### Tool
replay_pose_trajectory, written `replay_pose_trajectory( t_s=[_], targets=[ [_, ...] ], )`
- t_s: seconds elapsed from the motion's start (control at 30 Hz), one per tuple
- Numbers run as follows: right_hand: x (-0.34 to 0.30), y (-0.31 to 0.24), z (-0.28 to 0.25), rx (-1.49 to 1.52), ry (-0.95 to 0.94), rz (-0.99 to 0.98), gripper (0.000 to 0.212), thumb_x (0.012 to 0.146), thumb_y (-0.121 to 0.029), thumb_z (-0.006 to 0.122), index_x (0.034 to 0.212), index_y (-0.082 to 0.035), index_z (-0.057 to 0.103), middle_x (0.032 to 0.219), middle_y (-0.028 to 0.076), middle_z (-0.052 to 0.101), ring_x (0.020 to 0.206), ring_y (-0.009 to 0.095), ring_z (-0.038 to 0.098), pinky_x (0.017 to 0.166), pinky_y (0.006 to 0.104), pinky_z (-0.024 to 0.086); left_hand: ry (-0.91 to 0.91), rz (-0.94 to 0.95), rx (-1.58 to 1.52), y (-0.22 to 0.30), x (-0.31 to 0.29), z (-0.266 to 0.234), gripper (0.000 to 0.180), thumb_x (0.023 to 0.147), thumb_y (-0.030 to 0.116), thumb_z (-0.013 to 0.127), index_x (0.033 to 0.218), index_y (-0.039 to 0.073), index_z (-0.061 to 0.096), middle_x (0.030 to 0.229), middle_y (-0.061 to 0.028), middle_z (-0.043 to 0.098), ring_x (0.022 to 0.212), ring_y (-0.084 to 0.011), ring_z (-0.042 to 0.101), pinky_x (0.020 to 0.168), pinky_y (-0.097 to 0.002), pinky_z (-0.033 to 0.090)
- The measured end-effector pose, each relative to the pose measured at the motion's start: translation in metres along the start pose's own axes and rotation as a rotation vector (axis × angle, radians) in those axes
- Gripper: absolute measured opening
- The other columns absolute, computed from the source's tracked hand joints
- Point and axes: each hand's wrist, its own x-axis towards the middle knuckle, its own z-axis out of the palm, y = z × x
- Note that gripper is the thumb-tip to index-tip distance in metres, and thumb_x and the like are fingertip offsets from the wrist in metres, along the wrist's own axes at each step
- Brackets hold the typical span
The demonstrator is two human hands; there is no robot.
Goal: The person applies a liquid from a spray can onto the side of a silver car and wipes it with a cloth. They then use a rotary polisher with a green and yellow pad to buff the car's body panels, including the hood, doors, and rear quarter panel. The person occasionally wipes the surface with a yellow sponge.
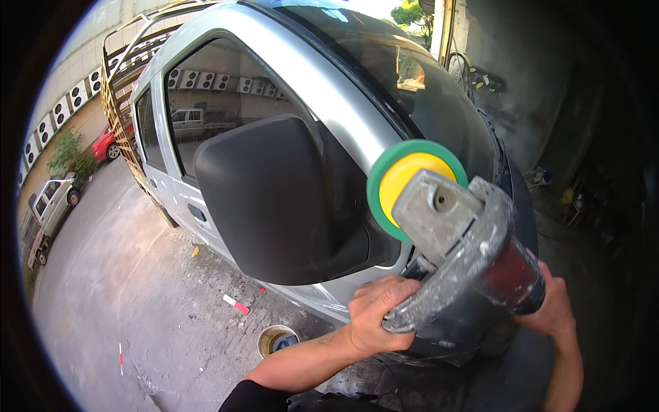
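Both hands hold a power polisher [446,206] with a scuffed grey metal head and a dark red body. Its round pad [384,189], yellow with a green rim, is at the silver front pillar [350,127] of a truck cab; whether it touches the paint I cannot tell. My left hand [381,309] is closed around the polisher's curved, dirty grey front handle. My right hand [549,305] wraps the rear of the red body, its fingers partly hidden. Just left of the pad juts the large black side mirror [264,199], in front of the door window.
A bucket [276,338] stands on the concrete below the door, near red and white strips [237,304]. The dark windscreen [425,89] slopes off to the right. Farther left are a parked white pickup [53,199] and a red car [110,143]. A grey wall [518,89] rises at the right.
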Motion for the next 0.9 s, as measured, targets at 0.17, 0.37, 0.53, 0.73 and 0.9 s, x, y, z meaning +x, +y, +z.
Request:
replay_pose_trajectory(
  t_s=[0.17,0.37,0.53,0.73,0.9],
  targets=[
    [-0.083,0.044,0.037,0.118,0.018,0.129,0.089,0.06,-0.022,0.089,0.139,-0.004,0.053,0.106,0.021,0.075,0.102,0.041,0.073,0.087,0.0459,0.059,-0.149,-0.029,-0.198,0.01,-0.035,0.015,0.041,0.057,-0.007,0.067,0.098,-0.007,0.07,0.073,-0.0155,0.064,0.059,-0.0301,0.064,0.057,-0.0358,0.053],
    [-0.149,0.044,0.172,0.346,0.118,0.232,0.1,0.057,-0.019,0.093,0.144,-0.003,0.047,0.115,0.021,0.073,0.105,0.038,0.073,0.089,0.0447,0.059,-0.478,0.099,-0.243,0.0,-0.06,-0.024,0.044,0.073,0.027,0.074,0.101,-0.007,0.069,0.072,-0.0109,0.06,0.06,-0.0293,0.063,0.056,-0.039,0.052],
    [-0.199,0.005,0.303,0.964,0.437,0.486,0.078,0.06,-0.012,0.091,0.13,0.003,0.059,0.124,0.014,0.067,0.116,0.023,0.062,0.105,0.0384,0.047,-0.766,0.188,-0.23,-0.02,-0.045,-0.008,0.049,0.057,0.023,0.073,0.1,-0.001,0.066,0.068,-0.0075,0.051,0.06,-0.0289,0.059,0.055,-0.0388,0.049],
    [-0.24,-0.048,0.32,1.163,0.57,0.712,0.063,0.068,-0.007,0.086,0.124,0.002,0.059,0.113,0.01,0.066,0.101,0.018,0.066,0.093,0.0355,0.053,-1.034,0.151,-0.278,-0.001,-0.04,0.04,0.053,0.051,0.017,0.074,0.102,0.002,0.067,0.069,-0.0059,0.051,0.06,-0.0273,0.06,0.056,-0.0389,0.05],
    [-0.223,-0.063,0.285,0.99,0.477,0.631,0.066,0.061,-0.021,0.094,0.117,0.001,0.066,0.106,0.014,0.075,0.096,0.025,0.074,0.085,0.0395,0.059,-0.975,0.061,-0.252,0.006,-0.007,0.009,0.041,0.06,0.014,0.074,0.098,0.0,0.068,0.063,-0.0048,0.049,0.053,-0.0246,0.056,0.05,-0.0357,0.046]
  ],
)
